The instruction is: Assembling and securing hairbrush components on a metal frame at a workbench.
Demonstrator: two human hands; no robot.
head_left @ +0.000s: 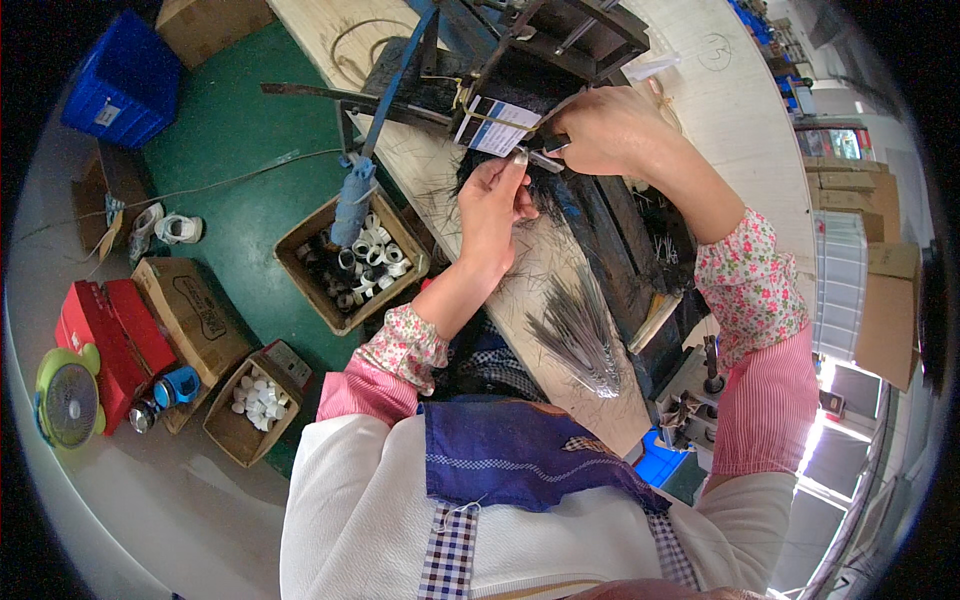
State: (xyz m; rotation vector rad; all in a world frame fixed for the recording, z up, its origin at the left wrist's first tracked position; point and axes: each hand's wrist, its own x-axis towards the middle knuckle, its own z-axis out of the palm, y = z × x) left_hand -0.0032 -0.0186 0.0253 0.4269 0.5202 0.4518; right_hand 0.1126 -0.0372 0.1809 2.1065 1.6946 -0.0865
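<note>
Metal piece [544,161], 1: at dark machine [565,45], under white-blue card [495,128]. Left hand [490,215], 1: grip pinched on its near end. Right hand [612,130], 1: grip curled around black handle [556,143]. Table [750,120], 1: pale wood, loose bristles strewn. Bristle bundle [580,335], 1: nearer body. Left of table: green floor [235,130]; box [298,245], 1, white rings [375,253] inside, uncounted; blue crate [125,75], 1; shoes [178,229], 2; fan [70,402], 1.

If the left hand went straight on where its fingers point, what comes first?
Probably the white-and-blue card on the dark fixture, just above the left hand in view; depth is unclear, so it might pass underneath.
</note>
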